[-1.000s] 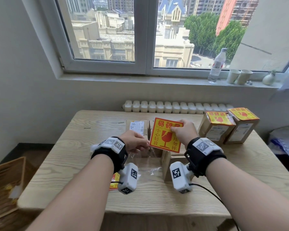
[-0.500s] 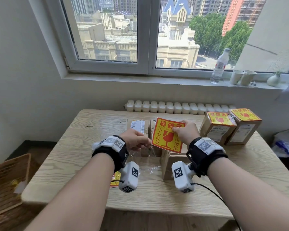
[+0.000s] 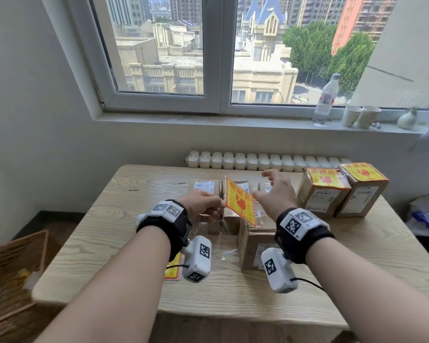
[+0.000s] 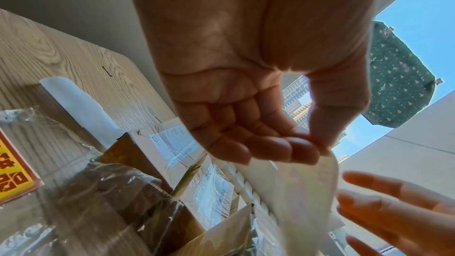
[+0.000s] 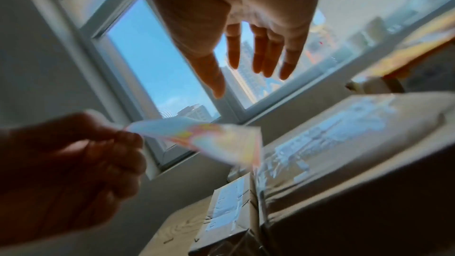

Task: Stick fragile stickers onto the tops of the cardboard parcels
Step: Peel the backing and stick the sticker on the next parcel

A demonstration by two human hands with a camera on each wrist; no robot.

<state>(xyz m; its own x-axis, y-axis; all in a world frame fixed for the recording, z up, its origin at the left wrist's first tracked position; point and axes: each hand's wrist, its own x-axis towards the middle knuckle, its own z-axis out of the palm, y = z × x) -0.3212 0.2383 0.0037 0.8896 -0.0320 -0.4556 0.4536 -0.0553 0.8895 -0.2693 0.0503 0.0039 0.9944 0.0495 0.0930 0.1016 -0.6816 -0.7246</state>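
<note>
A yellow-and-red fragile sticker (image 3: 240,204) hangs in the air, turned nearly edge-on, above an unlabelled cardboard parcel (image 3: 253,248). My left hand (image 3: 221,205) pinches the sticker's left edge between thumb and fingertips (image 4: 305,149); the sticker's white back (image 4: 295,192) shows in the left wrist view. My right hand (image 3: 265,186) hovers just right of the sticker with fingers spread (image 5: 258,61), holding nothing. More brown parcels (image 3: 203,186) stand behind. Two parcels (image 3: 322,191) at the right carry stickers on top.
On the wooden table (image 3: 109,231), a stack of stickers (image 3: 174,268) lies under my left wrist, beside crumpled clear wrap (image 3: 221,233). A wicker basket (image 3: 10,268) sits on the floor at left. A bottle (image 3: 326,100) and cups (image 3: 359,116) stand on the windowsill.
My right hand has let go of the sticker's top edge and opened its fingers. The sticker, held by the left hand alone, has swung from facing me to nearly edge-on.
</note>
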